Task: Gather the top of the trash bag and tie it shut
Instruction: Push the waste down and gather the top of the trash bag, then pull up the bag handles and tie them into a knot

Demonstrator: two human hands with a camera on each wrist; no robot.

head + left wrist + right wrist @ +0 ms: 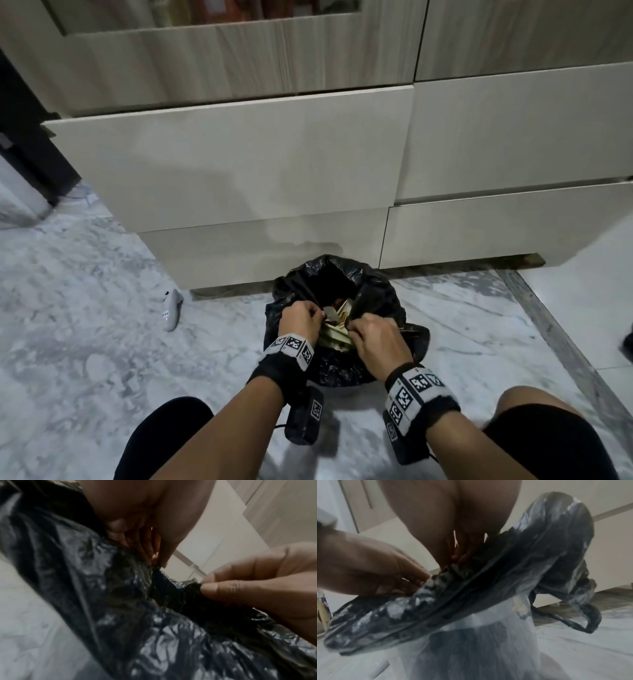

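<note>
Head view: left hand [301,320] and right hand [373,337] pinch trash bag [376,294] rim.

Trash bag [373,298]: thin black plastic film, glossy and heavily crinkled, catching pale highlights along its folds; where stretched in the right wrist view it turns half-translucent [488,615]. Contents at the bag mouth, centre of the head view: pale, matt paper scraps [334,337]. Floor [85,308]: polished grey-white marble-patterned tile, smooth with a soft sheen. Cabinet drawers [239,154], upper half of the head view: smooth, matt cream laminate; the doors above them [239,58] show a pale wood-grain finish. Wristbands [291,349]: fuzzy black cloth carrying matt printed black-and-white marker tags. Small object at left on the floor [171,310]: smooth, glossy white plastic.
</note>
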